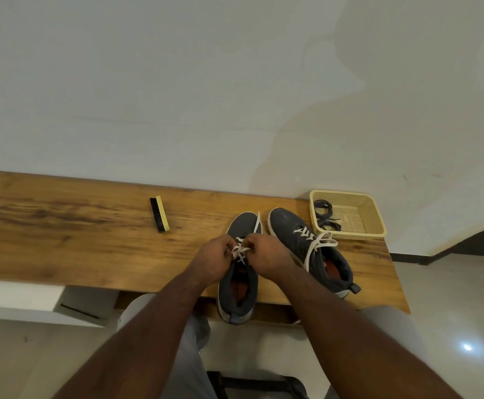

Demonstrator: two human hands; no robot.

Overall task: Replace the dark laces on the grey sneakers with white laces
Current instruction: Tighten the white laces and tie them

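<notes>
Two grey sneakers stand on the wooden table (62,226), toes pointing away from me. The left sneaker (239,295) carries a white lace (242,250) that both hands pinch over its tongue. My left hand (213,259) and my right hand (266,254) are closed on the lace strands, knuckles nearly touching. One lace end trails up over the toe. The right sneaker (315,249) is laced in white, with a tied bow (320,243) lying across it. Dark laces (324,216) lie coiled in a yellow basket.
The yellow mesh basket (374,226) sits at the table's far right corner, beside the right sneaker. A shoe brush (159,214) with black bristles lies left of the sneakers. A white wall rises behind the table. The left sneaker's heel overhangs the near edge.
</notes>
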